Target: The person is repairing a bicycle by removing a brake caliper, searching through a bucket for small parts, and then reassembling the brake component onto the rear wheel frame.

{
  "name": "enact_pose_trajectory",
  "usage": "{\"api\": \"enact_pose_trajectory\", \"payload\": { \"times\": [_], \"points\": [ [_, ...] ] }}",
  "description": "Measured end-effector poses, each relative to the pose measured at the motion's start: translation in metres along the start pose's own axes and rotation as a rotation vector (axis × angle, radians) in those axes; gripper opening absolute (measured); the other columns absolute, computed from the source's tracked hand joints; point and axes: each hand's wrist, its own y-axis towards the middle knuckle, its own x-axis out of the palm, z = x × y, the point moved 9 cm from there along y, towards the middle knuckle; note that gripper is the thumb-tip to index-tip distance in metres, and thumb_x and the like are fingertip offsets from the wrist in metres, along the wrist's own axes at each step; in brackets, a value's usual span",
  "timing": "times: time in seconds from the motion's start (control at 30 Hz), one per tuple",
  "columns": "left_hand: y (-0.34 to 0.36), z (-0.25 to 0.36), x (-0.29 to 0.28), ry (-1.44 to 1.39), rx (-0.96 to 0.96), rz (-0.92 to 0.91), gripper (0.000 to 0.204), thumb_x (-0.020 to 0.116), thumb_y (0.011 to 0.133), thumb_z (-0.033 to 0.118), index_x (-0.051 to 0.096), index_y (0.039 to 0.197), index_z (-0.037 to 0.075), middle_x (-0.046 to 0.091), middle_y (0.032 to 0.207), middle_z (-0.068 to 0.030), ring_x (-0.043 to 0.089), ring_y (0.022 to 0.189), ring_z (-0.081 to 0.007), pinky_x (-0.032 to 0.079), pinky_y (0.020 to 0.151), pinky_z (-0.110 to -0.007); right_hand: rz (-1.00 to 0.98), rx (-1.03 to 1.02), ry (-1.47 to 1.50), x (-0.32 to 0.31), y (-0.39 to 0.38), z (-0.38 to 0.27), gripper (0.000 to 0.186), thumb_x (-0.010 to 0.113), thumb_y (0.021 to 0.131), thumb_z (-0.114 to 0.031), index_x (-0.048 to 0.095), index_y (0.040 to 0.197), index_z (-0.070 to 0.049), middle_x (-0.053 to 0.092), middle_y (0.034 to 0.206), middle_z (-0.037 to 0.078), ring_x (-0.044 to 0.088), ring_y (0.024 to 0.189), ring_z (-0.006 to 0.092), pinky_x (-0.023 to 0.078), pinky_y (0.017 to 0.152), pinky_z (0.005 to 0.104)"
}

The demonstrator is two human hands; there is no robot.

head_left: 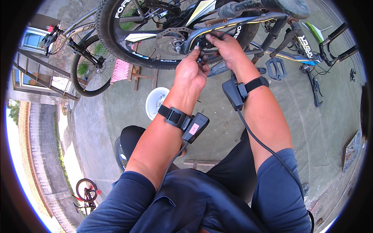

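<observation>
A bicycle with a grey and yellow frame [233, 20] lies across the top of the view. Its wheel [134, 62] has a perforated brake disc [169, 42] at the hub. Just right of the disc, my left hand [192, 69] is closed, thumb and fingers pinched on something small by the frame's bend; the fingers partly hide it. Opposite it, my right hand [228, 48] has its thumb and fingers curled at a small black part [203, 42] beside the frame tube. What exactly the right fingertips grip is hidden.
Below the wheel, a white bowl [156, 101] holds small metal parts. Another bicycle's wheel [91, 66] stands at the left, near a pink cloth [120, 70] on a wooden stand. A pedal [276, 69] and a brake lever [315, 93] are at the right. Cables run along both forearms.
</observation>
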Motion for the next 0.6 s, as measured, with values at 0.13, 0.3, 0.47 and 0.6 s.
{"api": "enact_pose_trajectory", "payload": {
  "times": [0.13,0.3,0.47,0.6],
  "points": [
    [0.001,-0.002,0.004,-0.011,0.024,-0.019,0.010,0.056,0.094,0.019,0.056,0.092,0.010,0.057,0.080,0.0017,0.053,0.068,-0.0101,0.036,0.053,-0.022,-0.009,0.009,0.014,0.000,0.002,0.001,0.025,0.068,0.086,-0.024,0.068,0.106,-0.010,0.064,0.090,-0.004,0.046,0.071,0.0050,0.037,0.059,0.0232],
    [0.003,-0.002,0.005,-0.064,0.021,0.007,0.009,0.055,0.095,0.019,0.056,0.093,0.010,0.057,0.079,0.0019,0.053,0.068,-0.0097,0.036,0.053,-0.022,-0.001,-0.047,0.015,0.007,-0.005,-0.012,0.023,0.068,0.085,-0.018,0.067,0.104,-0.005,0.066,0.093,-0.002,0.054,0.081,0.0074,0.041,0.072,0.0229],
    [0.008,-0.007,0.005,-0.055,0.027,0.011,0.008,0.055,0.095,0.018,0.056,0.094,0.010,0.056,0.080,0.0023,0.053,0.068,-0.0092,0.036,0.053,-0.022,-0.026,-0.067,-0.016,0.005,0.001,-0.007,0.027,0.067,0.086,-0.028,0.067,0.108,-0.013,0.064,0.094,-0.004,0.052,0.080,0.0069,0.037,0.062,0.0247],
    [0.009,-0.009,0.006,-0.061,0.034,0.007,0.008,0.055,0.095,0.018,0.056,0.095,0.011,0.056,0.080,0.0026,0.053,0.068,-0.0089,0.036,0.053,-0.021,-0.019,-0.062,-0.039,0.004,0.002,-0.007,0.026,0.067,0.086,-0.028,0.067,0.107,-0.013,0.064,0.092,-0.004,0.051,0.080,0.0070,0.037,0.062,0.0249]
  ]
}}
